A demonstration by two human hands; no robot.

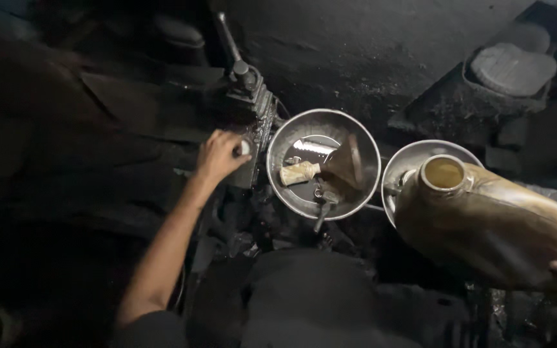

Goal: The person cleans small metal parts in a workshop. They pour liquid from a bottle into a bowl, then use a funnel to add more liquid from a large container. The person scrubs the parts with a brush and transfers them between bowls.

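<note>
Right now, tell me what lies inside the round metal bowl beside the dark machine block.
The round metal bowl holds dark oily liquid, a brownish funnel, a pale cloth-wrapped piece and small dark metal parts. Whatever is under the funnel and liquid is hidden.

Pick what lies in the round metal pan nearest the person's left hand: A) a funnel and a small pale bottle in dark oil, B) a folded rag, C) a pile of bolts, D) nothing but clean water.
A: the round metal pan holds a funnel and a small pale bottle lying in dark oil, just beside the left hand.

funnel (346,164) in bowl (291,132), jug (491,222) rightward
</note>
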